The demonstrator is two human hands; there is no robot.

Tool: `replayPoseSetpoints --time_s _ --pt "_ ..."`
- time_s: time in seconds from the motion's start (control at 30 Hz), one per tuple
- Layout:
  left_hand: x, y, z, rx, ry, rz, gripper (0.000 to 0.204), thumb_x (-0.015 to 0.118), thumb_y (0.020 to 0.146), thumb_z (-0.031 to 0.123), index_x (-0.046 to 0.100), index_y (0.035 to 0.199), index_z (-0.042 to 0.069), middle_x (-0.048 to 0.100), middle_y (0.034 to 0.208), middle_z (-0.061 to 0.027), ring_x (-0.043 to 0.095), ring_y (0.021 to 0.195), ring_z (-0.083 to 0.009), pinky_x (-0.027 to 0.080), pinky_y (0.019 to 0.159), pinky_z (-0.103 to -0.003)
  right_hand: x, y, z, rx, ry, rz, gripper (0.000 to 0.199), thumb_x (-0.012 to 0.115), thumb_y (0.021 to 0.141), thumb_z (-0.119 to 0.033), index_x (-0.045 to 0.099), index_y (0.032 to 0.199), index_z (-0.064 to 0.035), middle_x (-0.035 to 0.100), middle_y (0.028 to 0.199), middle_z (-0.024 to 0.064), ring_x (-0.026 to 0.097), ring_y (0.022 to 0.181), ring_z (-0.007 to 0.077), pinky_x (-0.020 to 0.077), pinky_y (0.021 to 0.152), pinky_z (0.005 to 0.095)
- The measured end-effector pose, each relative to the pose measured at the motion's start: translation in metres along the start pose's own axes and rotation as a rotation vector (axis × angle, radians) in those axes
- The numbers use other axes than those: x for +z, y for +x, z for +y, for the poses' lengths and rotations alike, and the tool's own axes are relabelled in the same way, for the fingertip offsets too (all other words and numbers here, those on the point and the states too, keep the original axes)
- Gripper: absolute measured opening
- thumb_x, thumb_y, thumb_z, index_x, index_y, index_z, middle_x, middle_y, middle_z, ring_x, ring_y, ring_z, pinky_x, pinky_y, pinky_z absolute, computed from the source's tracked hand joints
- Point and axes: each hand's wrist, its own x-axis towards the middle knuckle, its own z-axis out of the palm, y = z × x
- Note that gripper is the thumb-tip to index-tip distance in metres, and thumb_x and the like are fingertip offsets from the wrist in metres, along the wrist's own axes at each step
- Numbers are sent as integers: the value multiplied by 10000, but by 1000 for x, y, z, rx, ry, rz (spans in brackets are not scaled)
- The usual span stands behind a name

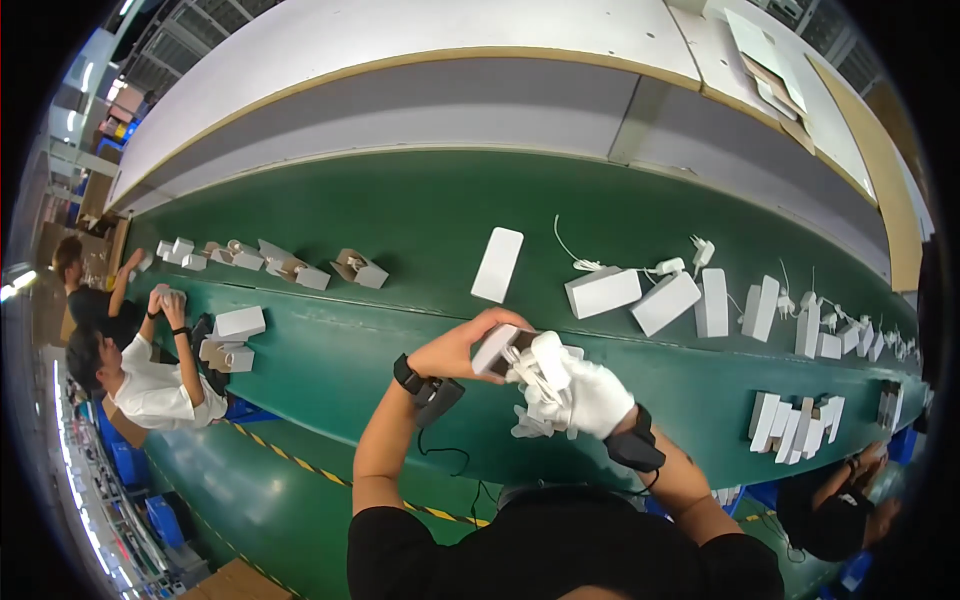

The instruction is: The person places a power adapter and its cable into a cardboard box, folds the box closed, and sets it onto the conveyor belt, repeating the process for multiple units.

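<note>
My bare left hand [452, 347] is closed around a small white box [492, 351], tilted, its open side turned toward my right hand. In a white glove, my right hand [601, 400] grips a white charger with a bundled cable [545, 372] right at the box's opening. How far the charger reaches into the box cannot be made out. Some whitish pieces [532, 424] lie on the bench below my hands, partly covered by the glove. Beyond my hands a white box piece [497, 265] rests by itself on the green bench.
White boxes [603, 292] and chargers with loose cables [702, 252] line the bench to the right, near a cluster of boxes [796, 428]. Open boxes [360, 268] stand at left. Co-workers sit at left [165, 375] and right [830, 510]. A white shelf [450, 75] runs behind.
</note>
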Motion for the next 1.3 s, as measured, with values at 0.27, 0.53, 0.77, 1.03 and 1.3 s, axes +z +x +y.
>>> replayPoseSetpoints --time_s 0.27,0.53,0.77,1.03,1.3 --pt "74 0 -32 -133 248 106 768 847 561 182 477 1226 81 492 1241 -122 459 1153 -271 368 995 -375 -29 3 -6 -232 -2221 196 282 597 796 -220 569 981 -8 621 863 182 627 710 309 509 633 397" --pt "70 4 -47 -110 272 391 759 852 547 153 480 1204 76 506 1172 -109 493 1101 -253 408 948 -369 -60 40 -19 -567 -1918 -48 146 557 823 -192 617 888 -76 625 923 123 623 811 308 514 678 413" --pt "-18 -21 -127 -42 119 1021 783 835 577 85 399 1227 90 492 1124 -66 512 1034 -185 444 905 -336 -254 -22 -181 114 -2384 1062 523 426 868 -508 675 933 -53 655 974 196 612 945 365 448 860 456" --pt "-35 -67 -218 -117 67 1226 928 857 544 91 347 1319 76 460 1269 -88 465 1170 -246 386 992 -365 -232 45 -158 734 -2149 1399 547 434 850 -528 667 1079 -89 633 1103 168 601 1056 314 456 899 437" --pt "-31 -92 -149 -194 358 1482 1127 848 602 253 130 1455 86 333 1421 -168 352 1297 -321 262 1088 -407 -424 61 -182 1044 -2795 536 340 492 867 -354 661 1075 -145 644 1118 108 611 1044 280 465 880 445"
